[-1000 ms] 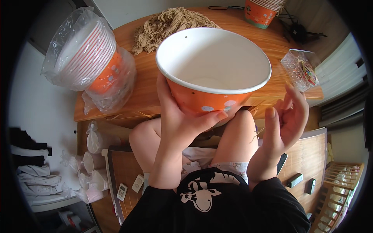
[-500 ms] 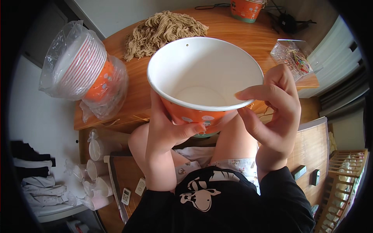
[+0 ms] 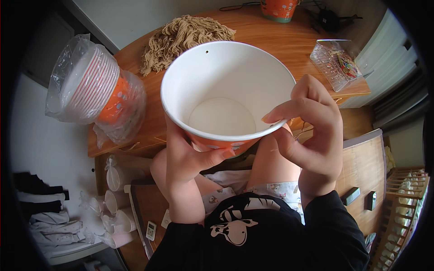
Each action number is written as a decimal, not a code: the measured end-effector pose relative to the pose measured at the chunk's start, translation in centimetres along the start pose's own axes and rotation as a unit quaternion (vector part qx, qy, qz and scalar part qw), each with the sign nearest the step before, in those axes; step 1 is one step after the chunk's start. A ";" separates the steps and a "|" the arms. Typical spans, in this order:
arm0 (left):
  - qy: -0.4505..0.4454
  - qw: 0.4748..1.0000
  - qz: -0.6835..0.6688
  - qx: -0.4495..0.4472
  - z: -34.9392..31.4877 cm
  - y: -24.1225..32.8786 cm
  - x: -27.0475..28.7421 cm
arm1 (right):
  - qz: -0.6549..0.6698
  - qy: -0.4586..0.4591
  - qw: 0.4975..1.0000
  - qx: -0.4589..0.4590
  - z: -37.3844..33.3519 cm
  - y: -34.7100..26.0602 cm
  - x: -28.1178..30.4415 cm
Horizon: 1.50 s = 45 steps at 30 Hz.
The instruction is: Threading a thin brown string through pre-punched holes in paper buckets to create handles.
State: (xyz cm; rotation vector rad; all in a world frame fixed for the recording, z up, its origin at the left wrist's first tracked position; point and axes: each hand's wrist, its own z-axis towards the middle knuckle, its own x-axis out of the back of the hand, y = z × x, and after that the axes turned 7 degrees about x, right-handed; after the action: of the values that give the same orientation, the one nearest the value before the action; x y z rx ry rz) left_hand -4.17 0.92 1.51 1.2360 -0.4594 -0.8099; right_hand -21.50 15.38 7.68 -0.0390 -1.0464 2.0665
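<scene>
A large paper bucket (image 3: 228, 88), white inside and orange with printed figures outside, is held tilted above my lap, its open mouth facing me. My left hand (image 3: 187, 156) supports it from the left and below, thumb pressed on the orange wall. At the right of the rim, my right hand (image 3: 316, 126) pinches the edge, index finger inside and thumb outside. Beside that pinch there is a small hole in the wall, and another hole shows at the far side. A thin tan strand appears near the right fingers; where its end lies I cannot make out.
A tan heap of cord (image 3: 185, 43) lies on the wooden desk (image 3: 253, 27). Plastic-wrapped stacked buckets (image 3: 101, 90) stand at the left, another orange bucket (image 3: 278, 10) at the back. A clear tray (image 3: 339, 65) with small items sits at the right. Bagged white cups (image 3: 118, 176) are lower left.
The bucket has shifted slightly left and tipped toward me, so more of its bottom shows. My right index finger has moved along with the rim; both hands keep their hold.
</scene>
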 end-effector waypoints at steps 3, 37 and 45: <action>-0.025 1.000 -0.002 0.008 -0.2 0.1 0.6 | -0.009 -0.073 0.996 0.055 0.1 -0.1 0.6; -0.074 0.991 0.044 0.106 2.5 -4.0 4.1 | 0.095 -0.199 0.973 0.062 3.4 4.8 6.5; 0.034 0.998 -0.007 -0.059 4.0 -2.1 3.4 | -0.164 0.058 0.968 -0.182 7.5 15.1 17.5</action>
State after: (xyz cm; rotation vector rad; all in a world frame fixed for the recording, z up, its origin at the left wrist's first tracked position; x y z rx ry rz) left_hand -5.44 -4.48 0.30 1.1546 -0.3425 -0.7939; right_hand -45.80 16.98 7.58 -0.1608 -1.2539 1.5414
